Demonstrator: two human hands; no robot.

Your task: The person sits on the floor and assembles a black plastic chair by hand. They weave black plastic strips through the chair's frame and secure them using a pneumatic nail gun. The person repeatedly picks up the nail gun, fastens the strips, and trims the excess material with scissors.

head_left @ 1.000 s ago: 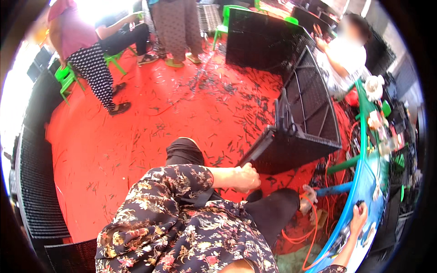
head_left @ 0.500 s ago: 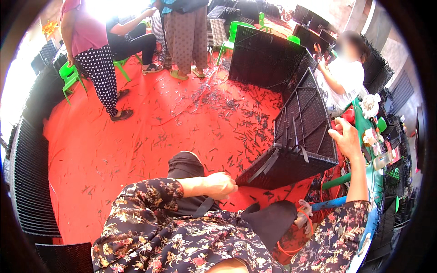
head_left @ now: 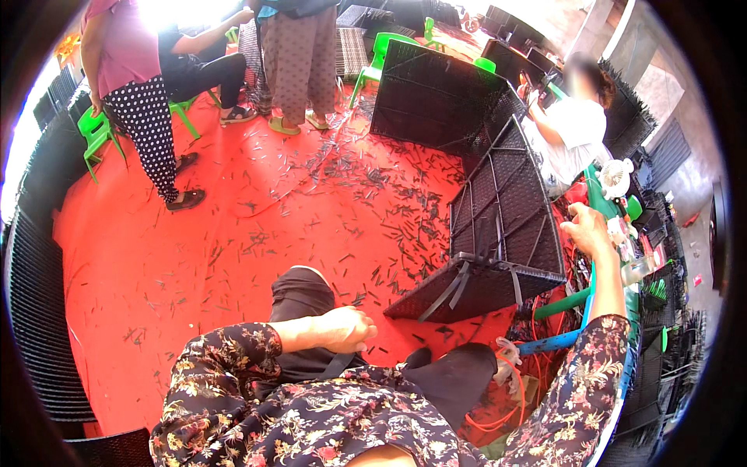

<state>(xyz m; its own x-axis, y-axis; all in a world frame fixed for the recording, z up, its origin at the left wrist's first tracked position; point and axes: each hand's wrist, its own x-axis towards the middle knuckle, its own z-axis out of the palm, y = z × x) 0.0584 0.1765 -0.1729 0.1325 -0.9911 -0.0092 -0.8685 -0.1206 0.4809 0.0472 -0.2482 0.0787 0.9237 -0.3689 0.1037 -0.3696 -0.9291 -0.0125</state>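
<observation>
My left hand (head_left: 348,330) is over my left thigh, its fingers curled closed; what they hold, if anything, is hidden. A flat dark strip (head_left: 337,365) lies below it across my lap. My right hand (head_left: 589,230) is raised by the right edge of a black woven panel piece (head_left: 510,204), fingers bent and apart, with nothing visible between them. Whether it touches that edge I cannot tell. Bracing bars cross the piece's open inner side. Its lower panel (head_left: 475,289) tilts toward me, with loose flat strips (head_left: 457,293) hanging from it.
A green-edged bench (head_left: 603,191) on the right carries a small white fan (head_left: 615,178) and a clear jar (head_left: 638,269). Dark scraps litter the red floor covering (head_left: 194,265). Several people and green chairs (head_left: 96,140) are farther back; a person in white (head_left: 580,124) sits at right.
My left hand has moved left and down, away from the woven piece. My right hand stays near the piece's right edge. The whole view has shifted slightly.
</observation>
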